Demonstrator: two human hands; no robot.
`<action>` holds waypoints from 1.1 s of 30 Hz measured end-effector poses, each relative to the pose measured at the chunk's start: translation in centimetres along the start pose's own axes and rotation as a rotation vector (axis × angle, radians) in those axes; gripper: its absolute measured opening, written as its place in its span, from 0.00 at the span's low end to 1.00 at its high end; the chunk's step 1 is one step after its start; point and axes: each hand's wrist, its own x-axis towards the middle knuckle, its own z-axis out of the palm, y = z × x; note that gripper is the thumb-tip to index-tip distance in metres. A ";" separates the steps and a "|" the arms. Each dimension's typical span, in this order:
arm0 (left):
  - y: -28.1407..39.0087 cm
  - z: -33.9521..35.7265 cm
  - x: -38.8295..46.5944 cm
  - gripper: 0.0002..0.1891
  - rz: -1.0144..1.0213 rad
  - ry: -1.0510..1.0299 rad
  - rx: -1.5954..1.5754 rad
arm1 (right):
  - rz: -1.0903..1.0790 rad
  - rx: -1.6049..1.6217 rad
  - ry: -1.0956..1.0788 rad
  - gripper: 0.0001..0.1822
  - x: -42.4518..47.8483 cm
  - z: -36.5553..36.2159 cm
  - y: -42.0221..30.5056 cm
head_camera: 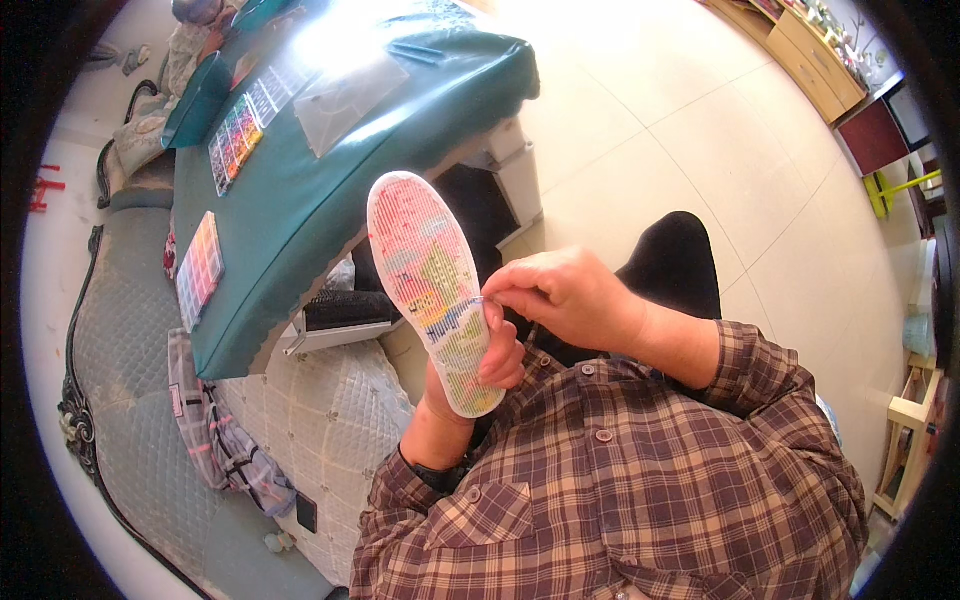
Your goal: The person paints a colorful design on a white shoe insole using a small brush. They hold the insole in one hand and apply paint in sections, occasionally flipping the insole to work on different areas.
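My left hand (501, 352) grips an embroidered shoe insole (429, 274) by its right edge and holds it up, heel end toward me. The insole has a white rim and stitched areas of pink, yellow, green and blue. At its right edge, near the blue stitches, my right hand (574, 292) pinches thumb and forefinger together, close to the left thumb. A thin, pale strand or needle (478, 299) shows at those fingertips; it is too fine to tell which. The palm side of my left hand is hidden behind the insole.
A table under a green cover (292, 217) stands ahead to the left. On it lie compartment boxes of colored pieces (236, 142), a pastel box (201, 270) and a clear sheet (349, 109). A quilted sofa (124, 300) holds a phone (307, 512). Another person's hand (216, 39) shows beyond.
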 end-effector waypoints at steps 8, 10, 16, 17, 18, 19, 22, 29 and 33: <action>-0.1 0.2 0.1 0.18 -0.013 0.010 0.016 | 0.007 -0.004 -0.003 0.06 -0.3 -0.2 -0.1; -0.2 0.2 0.1 0.18 -0.013 0.030 0.023 | 0.018 -0.024 -0.015 0.06 -0.3 -0.3 -0.1; 0.0 0.2 0.1 0.16 0.023 0.220 0.302 | 0.007 -0.084 -0.011 0.05 -0.6 -0.4 0.0; 0.0 0.3 0.1 0.16 0.016 0.287 0.385 | 0.008 -0.088 -0.014 0.05 -0.6 -0.4 0.1; 0.2 0.5 0.1 0.15 0.009 0.355 0.468 | 0.008 -0.091 -0.018 0.05 -0.7 -0.4 0.3; 0.2 0.6 0.1 0.15 0.002 0.422 0.550 | 0.008 -0.095 -0.022 0.06 -0.7 -0.4 0.4; -0.1 0.9 0.4 0.11 0.041 0.476 0.575 | 0.075 -0.057 -0.032 0.06 -0.7 -0.6 0.4; -0.4 0.0 0.6 0.09 0.032 0.399 0.622 | 0.085 0.274 0.112 0.16 -1.3 0.8 2.0; -0.1 0.7 1.0 0.10 0.116 0.482 0.713 | 0.521 0.465 -0.141 0.14 -1.4 -0.7 4.2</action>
